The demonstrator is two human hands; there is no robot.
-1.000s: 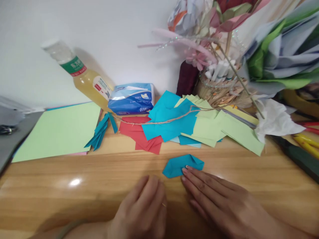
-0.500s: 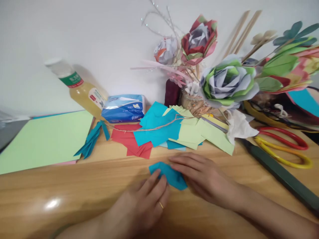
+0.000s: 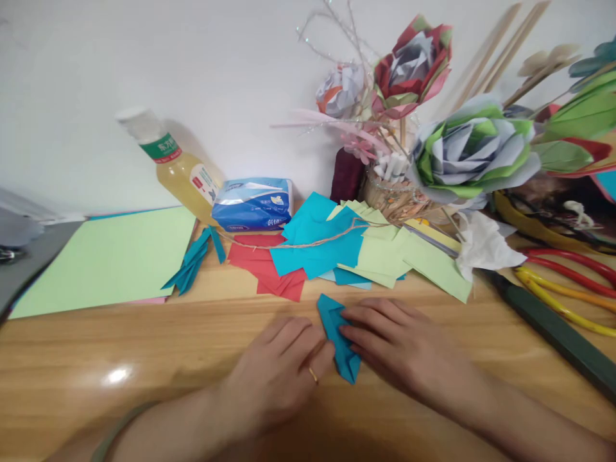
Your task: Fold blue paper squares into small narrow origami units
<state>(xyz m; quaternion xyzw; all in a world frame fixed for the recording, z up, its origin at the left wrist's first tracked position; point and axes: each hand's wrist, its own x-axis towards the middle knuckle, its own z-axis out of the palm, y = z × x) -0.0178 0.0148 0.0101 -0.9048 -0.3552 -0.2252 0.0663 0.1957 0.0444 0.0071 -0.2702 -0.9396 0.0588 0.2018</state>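
A folded blue paper piece (image 3: 338, 337) lies on the wooden table (image 3: 192, 359), narrow and pointing away from me. My left hand (image 3: 282, 375), with a ring on one finger, rests flat beside it and its fingertips touch the paper's left edge. My right hand (image 3: 392, 343) lies flat with its fingers stretched out, pressing on the paper's right side. Both hands hold the paper down against the table.
Behind lie loose blue (image 3: 317, 244), red (image 3: 262, 266) and green paper squares (image 3: 409, 256), a big green sheet (image 3: 110, 256), folded blue strips (image 3: 192, 262), a tissue pack (image 3: 253, 204), a tilted bottle (image 3: 173, 167), paper flowers (image 3: 469, 151), scissors (image 3: 568, 289) and a dark green bar (image 3: 553, 333).
The blue paper has been turned from lying sideways to pointing away from me, and folded narrower. Both hands have closed in on it. The view has tilted up.
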